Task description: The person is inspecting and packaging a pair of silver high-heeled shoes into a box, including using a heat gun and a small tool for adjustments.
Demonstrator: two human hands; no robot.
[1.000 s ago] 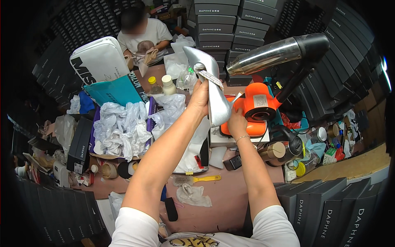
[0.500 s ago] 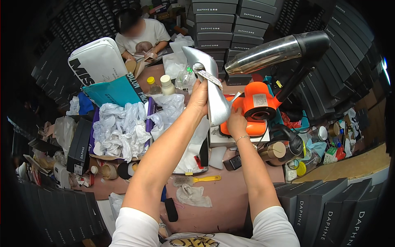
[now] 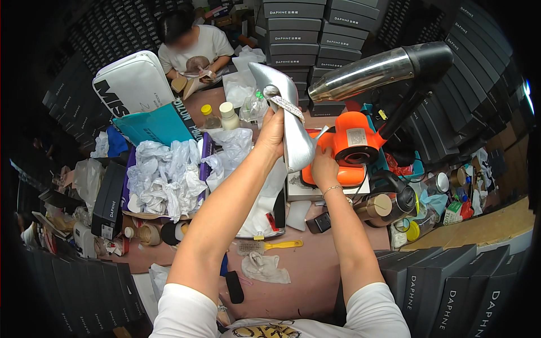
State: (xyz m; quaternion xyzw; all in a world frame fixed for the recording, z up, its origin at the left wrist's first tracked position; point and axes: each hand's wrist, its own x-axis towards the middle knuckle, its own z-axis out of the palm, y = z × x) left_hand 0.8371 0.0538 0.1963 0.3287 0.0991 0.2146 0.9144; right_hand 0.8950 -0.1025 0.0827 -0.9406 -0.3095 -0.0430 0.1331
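My left hand (image 3: 273, 133) is closed round a silver high-heeled shoe (image 3: 298, 147) with a pointed toe and a sparkling rhinestone band. The shoe is raised above the table, its toe up and away from me and its slim heel sticking out to the right. My right hand (image 3: 324, 168) is against the orange hot-air blower (image 3: 354, 136), just below the shoe's heel. Its fingers look curled, but their tips are partly hidden, so what they grip does not show. The blower's long metal nozzle (image 3: 366, 73) points left, beyond the shoe.
A purple-edged box (image 3: 207, 163) of crumpled white tissue stands left, near bottles (image 3: 229, 116). A yellow-handled brush (image 3: 283, 244) and white cloth (image 3: 265, 267) lie in front. A kettle (image 3: 401, 198) stands right. Dark shoeboxes (image 3: 293, 35) are stacked around; a co-worker (image 3: 197, 53) sits opposite.
The silver shoe shifts very slightly in my left hand's grip, up and to the left. My right hand stays by the blower. Across the table, the co-worker's hands and the piece they hold move a little.
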